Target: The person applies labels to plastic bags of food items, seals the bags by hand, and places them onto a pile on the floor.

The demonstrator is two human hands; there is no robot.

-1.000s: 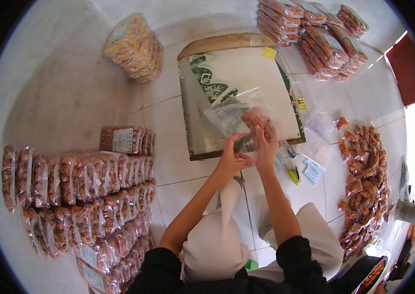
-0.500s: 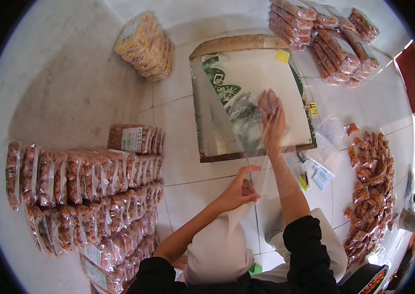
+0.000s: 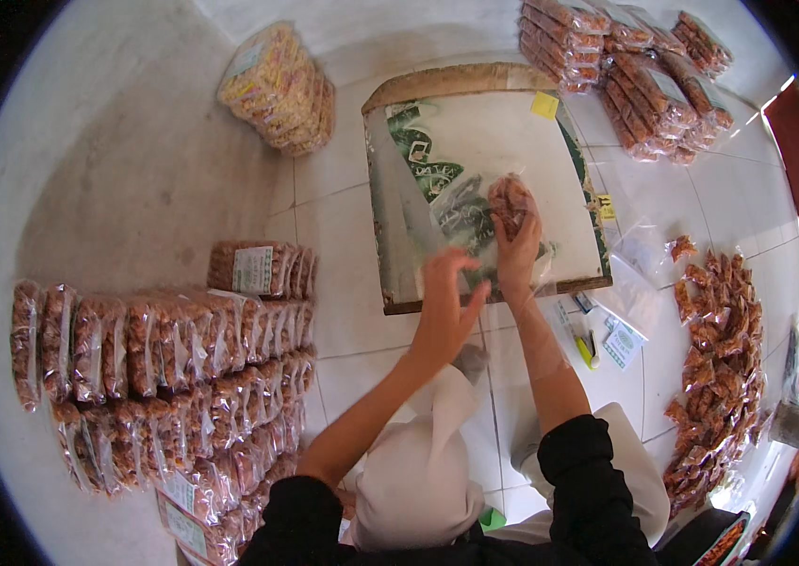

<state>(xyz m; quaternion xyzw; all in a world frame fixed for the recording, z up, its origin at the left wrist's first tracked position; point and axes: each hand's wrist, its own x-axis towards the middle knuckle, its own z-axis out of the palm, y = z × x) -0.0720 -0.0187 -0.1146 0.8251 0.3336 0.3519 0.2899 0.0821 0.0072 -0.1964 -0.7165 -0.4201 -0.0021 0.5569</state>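
Left hand [image 3: 449, 300]: moved up to the near edge of the board [image 3: 512, 132]; fingers parted, holding nothing, partly blurred. Right hand [image 3: 518, 253]: fingers grasping a brown packet [image 3: 510, 200] over the board, clear film around. Beyond, left: yellow packs [image 3: 279, 92], stacked. Beyond, right: brown packs [image 3: 640, 99], stacked.

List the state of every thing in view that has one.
Left hand, open, motion-blurred
Right hand, closed around brown bundle
Brown bundle, held above board
Clear plastic, wrinkled
Board, worn at edges
Large brown packets, filled, stacked in rows
Yellowish packets, filled, stacked
Small brown packets, spread in a loose heap
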